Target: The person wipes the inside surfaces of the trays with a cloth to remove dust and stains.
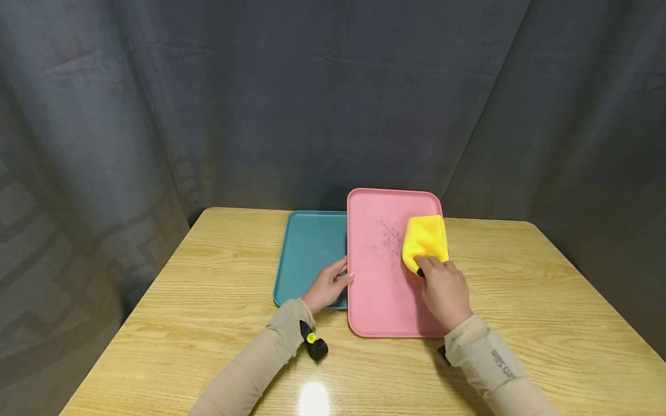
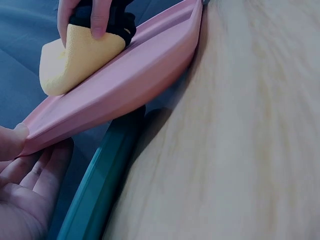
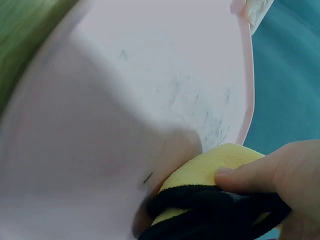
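The pink tray is sitting at a tilt over the worktop, and from my remote seat I am seeing its left edge standing raised above the teal tray, which is lying to its left and partly beneath it. My left hand is gripping the pink tray by that left edge: in the left wrist view the thumb is pressing on the rim while the fingers are lying underneath. The left forearm is slanting in from the pink tray's near left. My right hand is holding a yellow cloth with black trim against the pink tray's right side, the thumb pressing on the yellow fabric. That forearm is angling in from the pink tray's near right, its wrist bending over the near right corner. Dark marks are showing on the pink tray, mostly left of the cloth. Beyond the pink tray, a grey curtain is hanging.
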Demonstrator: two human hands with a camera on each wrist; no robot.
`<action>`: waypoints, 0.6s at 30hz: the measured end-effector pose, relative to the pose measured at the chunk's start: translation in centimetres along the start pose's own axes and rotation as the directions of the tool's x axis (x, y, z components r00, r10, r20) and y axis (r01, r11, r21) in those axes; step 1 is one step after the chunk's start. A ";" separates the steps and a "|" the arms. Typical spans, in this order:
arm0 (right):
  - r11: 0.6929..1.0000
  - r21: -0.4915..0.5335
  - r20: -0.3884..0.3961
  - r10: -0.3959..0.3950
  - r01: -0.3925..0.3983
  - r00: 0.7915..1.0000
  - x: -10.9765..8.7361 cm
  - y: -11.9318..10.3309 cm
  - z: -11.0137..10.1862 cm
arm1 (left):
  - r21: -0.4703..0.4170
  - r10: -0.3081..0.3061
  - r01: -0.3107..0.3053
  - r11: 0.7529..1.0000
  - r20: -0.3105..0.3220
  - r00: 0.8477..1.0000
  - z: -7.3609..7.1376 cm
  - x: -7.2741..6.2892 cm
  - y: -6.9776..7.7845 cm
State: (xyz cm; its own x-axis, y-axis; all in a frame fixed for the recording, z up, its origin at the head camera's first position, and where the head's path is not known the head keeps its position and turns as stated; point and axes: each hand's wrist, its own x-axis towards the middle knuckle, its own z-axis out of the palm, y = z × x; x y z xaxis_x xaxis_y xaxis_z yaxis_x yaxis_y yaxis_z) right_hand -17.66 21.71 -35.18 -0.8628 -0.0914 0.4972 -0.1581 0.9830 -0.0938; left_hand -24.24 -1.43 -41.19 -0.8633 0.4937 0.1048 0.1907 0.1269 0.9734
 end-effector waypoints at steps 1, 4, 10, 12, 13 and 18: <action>1.000 -0.001 -0.001 -0.005 0.005 1.000 0.0 0.0 0.0 | -0.002 0.001 -0.001 1.000 0.000 1.000 0.0 0.0 0.0; 1.000 0.003 -0.010 -0.018 0.018 1.000 0.0 -0.1 0.1 | 0.006 0.017 -0.017 1.000 -0.003 1.000 0.0 0.1 -0.1; 0.999 0.006 -0.001 -0.032 0.032 0.999 -0.1 -0.4 0.4 | 0.010 0.029 -0.029 1.000 -0.023 0.999 0.1 0.2 -0.2; 0.999 0.007 0.007 -0.032 0.032 0.999 -0.1 -0.5 0.4 | 0.012 0.033 -0.032 0.999 -0.031 0.999 0.1 0.2 -0.1; 0.999 0.007 0.009 -0.034 0.034 0.999 -0.1 -0.6 0.4 | 0.012 0.033 -0.033 0.999 -0.034 0.999 0.1 0.1 -0.1; 0.998 0.011 0.009 -0.054 0.054 0.998 0.0 -1.0 0.5 | 0.010 0.046 -0.045 0.999 -0.040 0.998 0.1 0.1 -0.1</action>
State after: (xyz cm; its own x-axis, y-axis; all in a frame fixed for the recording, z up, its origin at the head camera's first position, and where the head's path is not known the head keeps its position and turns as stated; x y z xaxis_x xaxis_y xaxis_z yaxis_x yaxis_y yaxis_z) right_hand -17.71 20.70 -35.50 -0.8571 -0.1460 0.4940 -0.2102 0.9747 -0.0765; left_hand -24.29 -1.30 -41.28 -0.8718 0.4639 0.1573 0.2342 0.1126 0.9656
